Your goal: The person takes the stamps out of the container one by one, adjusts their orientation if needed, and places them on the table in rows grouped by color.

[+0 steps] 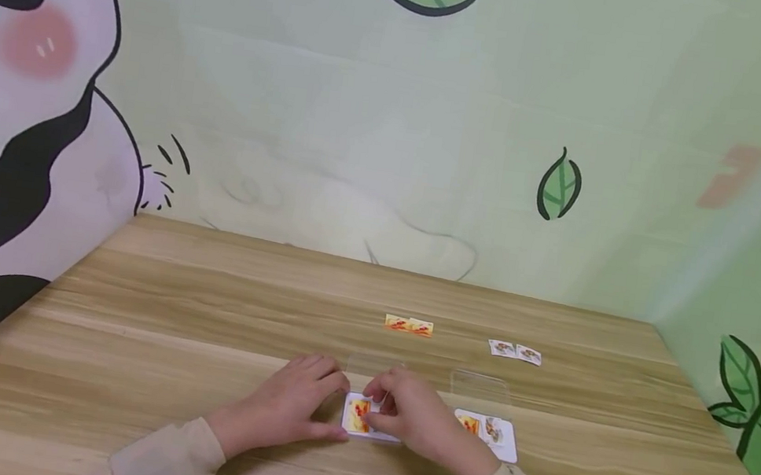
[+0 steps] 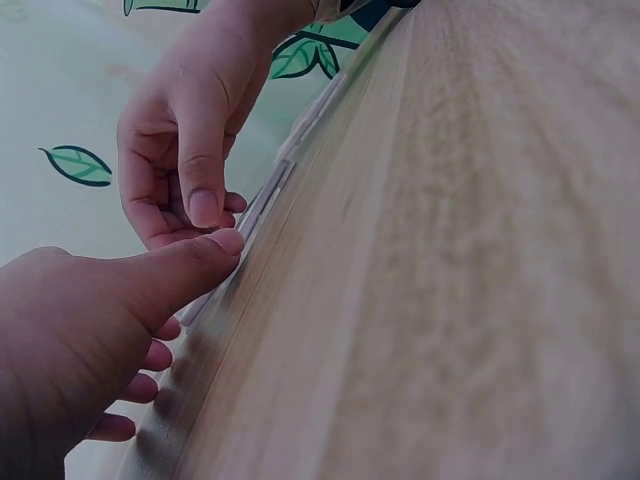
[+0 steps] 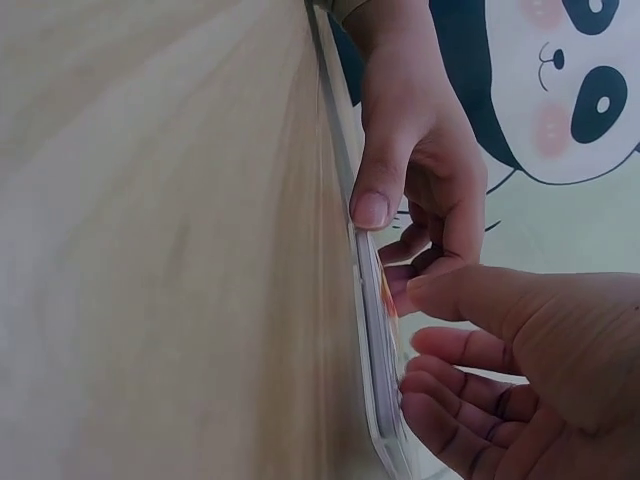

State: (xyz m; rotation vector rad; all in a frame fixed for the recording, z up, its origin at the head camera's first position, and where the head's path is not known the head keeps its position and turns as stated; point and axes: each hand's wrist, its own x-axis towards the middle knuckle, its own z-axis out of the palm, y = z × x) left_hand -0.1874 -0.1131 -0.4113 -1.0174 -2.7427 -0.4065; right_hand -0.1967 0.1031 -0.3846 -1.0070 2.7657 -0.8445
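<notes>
A flat white case point(image 1: 384, 438) with a raised clear lid lies between my hands. Inside, at its left end, sits a small yellow-and-red picture card point(image 1: 358, 415). My left hand point(image 1: 292, 401) holds the case's left end, thumb at the near corner and fingers at the far one. Over the right part of this case is my right hand point(image 1: 419, 416), its thumb touching the picture card and its other fingers loosely bent. Its palm and fingers hide much of the case. In the right wrist view, the case point(image 3: 370, 330) appears edge-on beside both hands.
To the right lies a second white case point(image 1: 507, 450) with a clear lid point(image 1: 480, 384), holding a yellow card point(image 1: 469, 424) and a white picture card point(image 1: 494, 430). Farther back are two yellow cards point(image 1: 408, 326) and two white cards point(image 1: 514, 352). A painted wall point(image 1: 328, 144) borders the wooden table point(image 1: 203, 287).
</notes>
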